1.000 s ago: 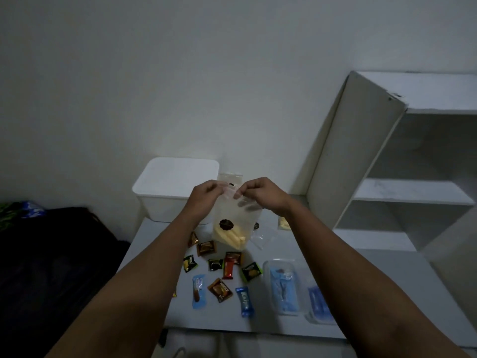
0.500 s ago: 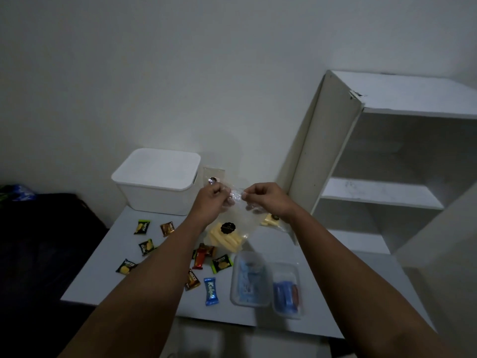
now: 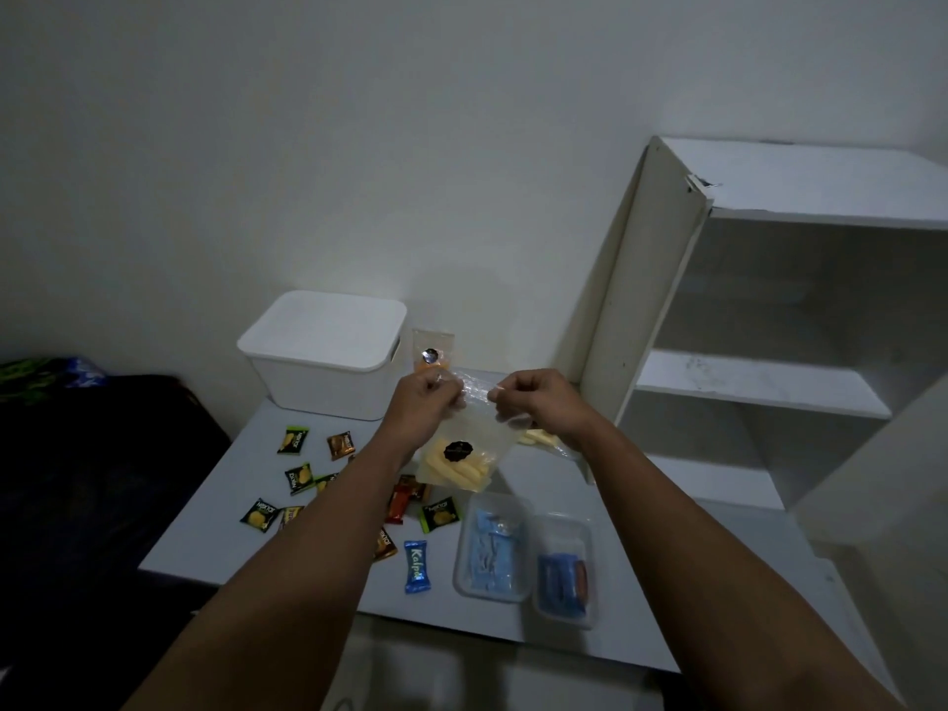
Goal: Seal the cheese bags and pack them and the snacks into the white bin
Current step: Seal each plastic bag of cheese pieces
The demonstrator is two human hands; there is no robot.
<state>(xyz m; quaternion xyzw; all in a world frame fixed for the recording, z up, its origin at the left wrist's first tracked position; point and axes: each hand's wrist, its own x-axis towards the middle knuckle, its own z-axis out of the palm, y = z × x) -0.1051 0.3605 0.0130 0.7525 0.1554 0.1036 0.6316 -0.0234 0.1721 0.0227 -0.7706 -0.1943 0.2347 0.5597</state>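
A clear cheese bag (image 3: 464,454) with yellow sticks and a black round label hangs above the table. My left hand (image 3: 426,400) pinches its top edge at the left and my right hand (image 3: 533,402) pinches the top edge at the right. The white bin (image 3: 323,351) stands at the table's back left with its lid on. A second cheese bag (image 3: 433,351) leans upright against the wall beside the bin. More cheese (image 3: 538,438) lies on the table, partly hidden behind my right wrist. Several small wrapped snacks (image 3: 297,477) lie scattered across the table.
Two clear trays (image 3: 492,551) holding blue packs sit near the table's (image 3: 205,531) front edge. A white open shelf unit (image 3: 769,351) stands at the right. A dark bed or couch (image 3: 77,479) lies to the left of the table.
The view has shifted, bringing more of the table's left side into sight. My hands have kept pinching the bag's top edge, now a little farther apart along it.
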